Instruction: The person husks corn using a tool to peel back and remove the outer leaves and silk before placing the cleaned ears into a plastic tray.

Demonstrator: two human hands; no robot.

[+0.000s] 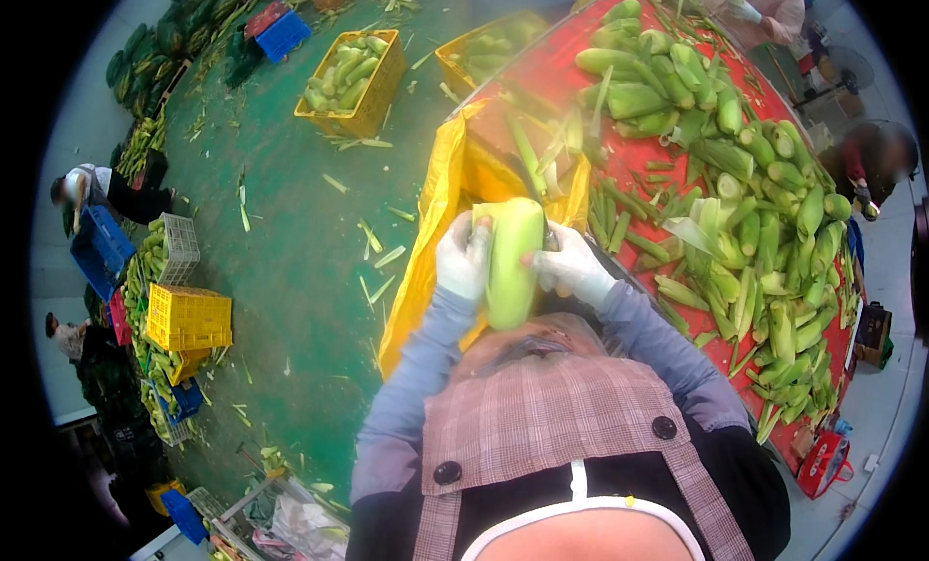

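Observation:
An ear of corn (514, 261) in its pale green husk is held upright in front of my apron, its cut end facing away from me. My left hand (463, 259), in a white glove, is closed round its left side. On the other side my gloved right hand (575, 269) is closed, its thumb pressed against the husk. A small dark, shiny bit shows by the right fingers; what it is I cannot make out. Just beyond the corn hangs a yellow sack (455, 179), its mouth open, with husk strips (527, 154) beside it at the table edge.
A red table (634, 159) on my right carries a big heap of husked-on corn (764, 222) and cut stalk ends. Yellow crates (363, 116) of corn stand on the green floor (290, 222), among scattered husk pieces. Other people work at left and far right.

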